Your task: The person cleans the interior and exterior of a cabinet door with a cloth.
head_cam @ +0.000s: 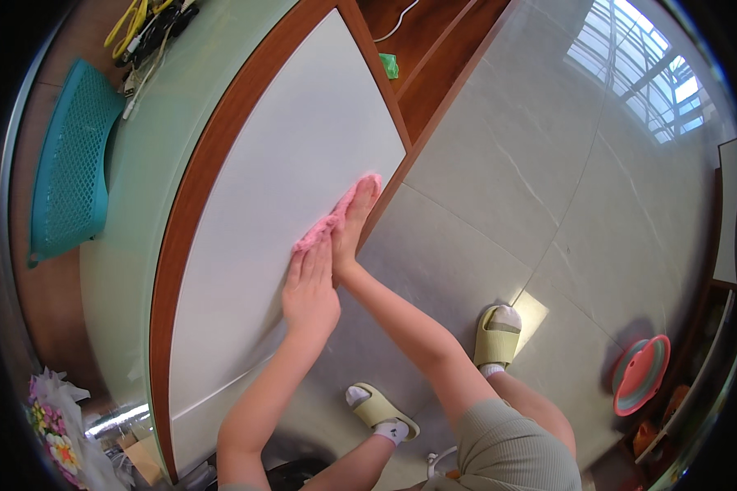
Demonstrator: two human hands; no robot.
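A pink cloth [325,228] lies bunched against the white panel [270,166] of a wood-framed cabinet. Both of my hands press on it with their fingers stretched out. My left hand [310,285] is lower, its fingertips on the cloth's lower left part. Close beside it, my right hand [351,227] lies along the cloth's upper right part, near the panel's brown wooden edge [384,190]. The palms are turned to the panel, so how far the fingers grip the cloth is partly hidden.
A teal plastic basket [74,166] and a bundle of cables [150,37] are on the left. A green wrapper [389,65] lies in the open brown compartment [430,61]. On the tiled floor [497,184] stands a pink and grey basin [642,374]. Artificial flowers [61,451] are at lower left.
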